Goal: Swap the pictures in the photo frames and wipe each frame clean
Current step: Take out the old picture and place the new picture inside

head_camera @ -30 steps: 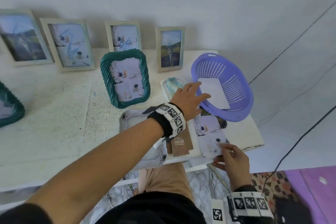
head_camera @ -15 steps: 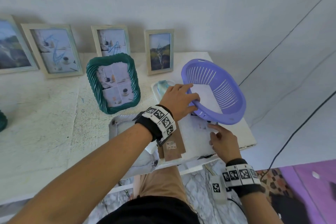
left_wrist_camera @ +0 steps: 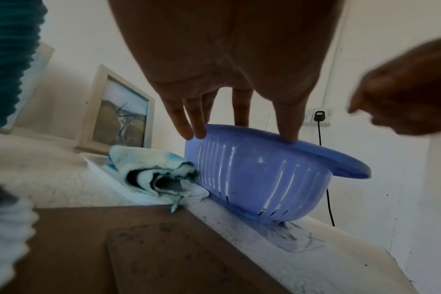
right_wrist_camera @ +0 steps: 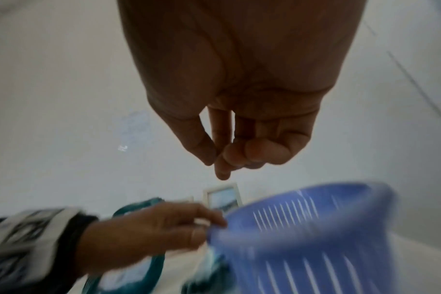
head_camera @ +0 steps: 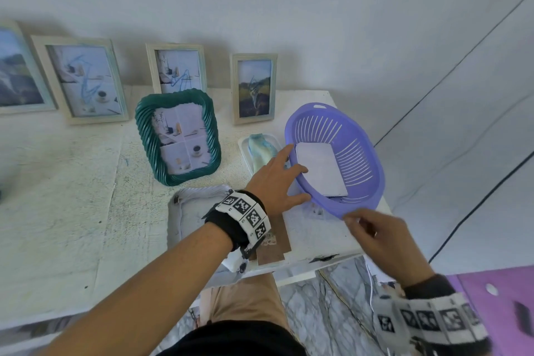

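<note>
My left hand rests with straight fingers on the near rim of the purple basket; in the left wrist view its fingertips touch the rim. The basket holds a white sheet and stands on a printed picture lying flat on the table. My right hand hovers by the basket's front rim, fingers loosely curled, holding nothing. A white frame lies flat under my left wrist beside a brown backing board. A teal frame stands behind it.
Several pale wooden frames lean against the back wall. A stained cloth lies on a small white tray left of the basket. The table's front right corner is close to my right hand. A black cable hangs at the right.
My right hand slid the picture from the table's front edge under the basket, which my left hand had lifted, then drew back empty. The basket is down on the picture.
</note>
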`<action>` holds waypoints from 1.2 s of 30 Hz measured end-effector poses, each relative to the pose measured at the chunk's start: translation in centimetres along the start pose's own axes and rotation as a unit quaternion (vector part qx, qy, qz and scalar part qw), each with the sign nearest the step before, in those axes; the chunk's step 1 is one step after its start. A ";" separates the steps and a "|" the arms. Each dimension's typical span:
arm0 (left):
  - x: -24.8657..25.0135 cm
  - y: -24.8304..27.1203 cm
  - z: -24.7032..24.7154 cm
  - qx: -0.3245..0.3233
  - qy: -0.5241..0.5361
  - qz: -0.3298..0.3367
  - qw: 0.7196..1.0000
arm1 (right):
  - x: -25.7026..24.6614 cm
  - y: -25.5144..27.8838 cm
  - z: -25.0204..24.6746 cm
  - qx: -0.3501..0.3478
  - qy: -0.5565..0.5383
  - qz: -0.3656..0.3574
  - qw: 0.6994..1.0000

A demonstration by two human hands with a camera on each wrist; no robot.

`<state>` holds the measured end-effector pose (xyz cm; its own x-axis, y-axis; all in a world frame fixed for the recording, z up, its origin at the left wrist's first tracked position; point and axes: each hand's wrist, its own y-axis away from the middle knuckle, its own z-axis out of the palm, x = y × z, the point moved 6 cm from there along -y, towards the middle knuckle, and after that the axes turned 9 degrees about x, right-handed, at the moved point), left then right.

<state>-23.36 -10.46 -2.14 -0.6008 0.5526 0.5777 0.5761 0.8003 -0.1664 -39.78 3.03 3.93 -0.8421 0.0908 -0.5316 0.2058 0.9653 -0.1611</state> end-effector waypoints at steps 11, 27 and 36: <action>0.3 0.1 0.0 -0.001 -0.009 -0.021 1.000 | -0.5 -20.8 6.5 -0.214 0.316 -0.052 0.923; 0.1 0.1 0.1 -0.010 -0.002 -0.010 1.000 | 1.7 -22.3 10.4 -0.215 0.440 -0.028 0.871; -2.2 1.7 -2.6 0.085 0.137 -0.046 0.986 | -1.9 -22.1 1.4 -0.133 0.162 -0.012 0.978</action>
<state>-19.58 -10.93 -1.63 -0.4608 0.4112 0.7865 0.4109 0.8843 -0.2216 -42.03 -18.78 7.34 -0.9675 0.0988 -0.2329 0.0836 0.9937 0.0742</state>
